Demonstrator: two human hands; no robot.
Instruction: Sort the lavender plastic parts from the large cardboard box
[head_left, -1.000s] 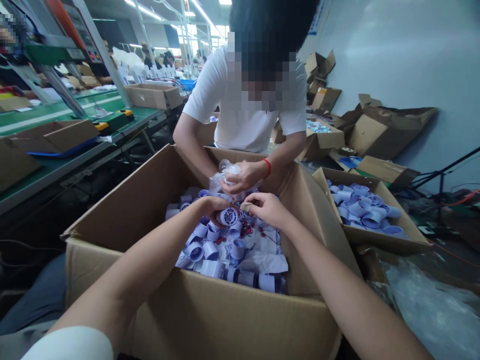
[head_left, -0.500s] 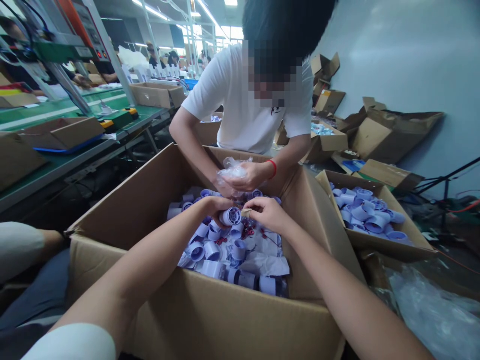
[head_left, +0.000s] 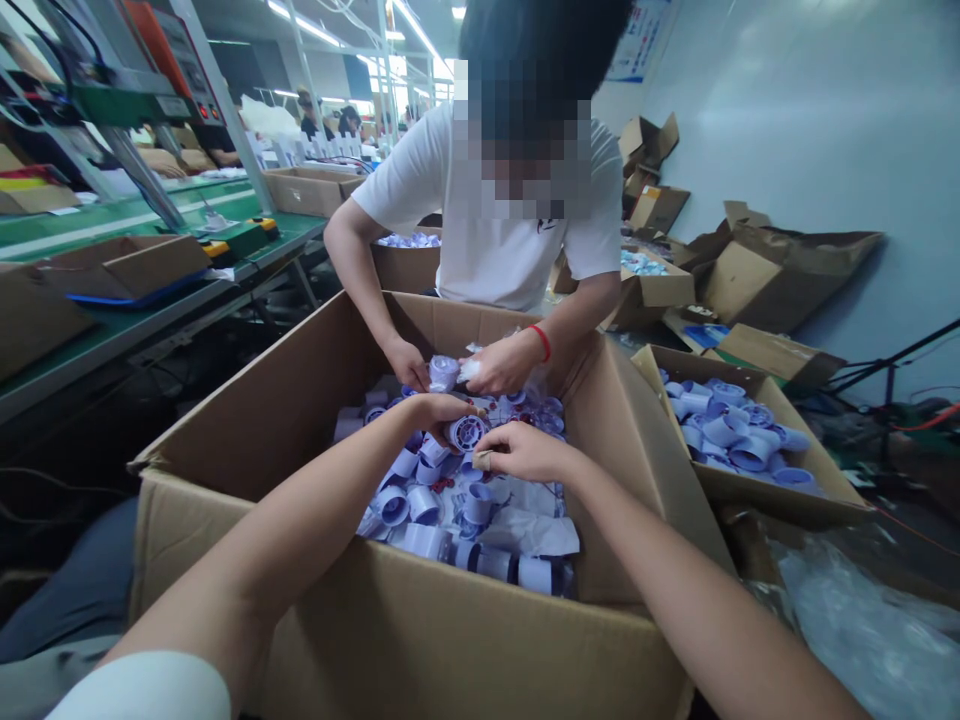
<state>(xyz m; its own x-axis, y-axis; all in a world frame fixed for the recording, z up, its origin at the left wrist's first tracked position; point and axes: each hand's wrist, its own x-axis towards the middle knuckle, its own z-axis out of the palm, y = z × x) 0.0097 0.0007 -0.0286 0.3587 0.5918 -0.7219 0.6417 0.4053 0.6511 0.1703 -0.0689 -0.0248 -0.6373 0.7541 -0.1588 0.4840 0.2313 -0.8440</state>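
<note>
My left hand (head_left: 439, 408) is closed around a pale lavender plastic cylinder (head_left: 468, 432), its spoked round end turned towards me. Just right of it, the thumb and fingers of my right hand (head_left: 529, 453) are pinched together. A small tan piece (head_left: 482, 461) shows at those fingertips; whether it is held or worn on a finger I cannot tell. Both hands are over a large cardboard box (head_left: 465, 640) holding many similar cylinders (head_left: 424, 503), small red parts and a white sheet (head_left: 529, 530). Across from me a co-worker's hands hold another cylinder (head_left: 444, 373) and clear plastic film.
The co-worker (head_left: 495, 240) leans over the box's far side. To the right stands a smaller carton (head_left: 780, 505) of cylinders, with clear plastic bags (head_left: 862, 620) below it. A green-topped workbench (head_left: 247, 210) runs along the left. Flattened cartons (head_left: 787, 280) lie behind.
The co-worker's hands have moved apart, and a cylinder now shows between them beside the film. My right hand has dropped slightly and shifted left. My left hand still holds its cylinder.
</note>
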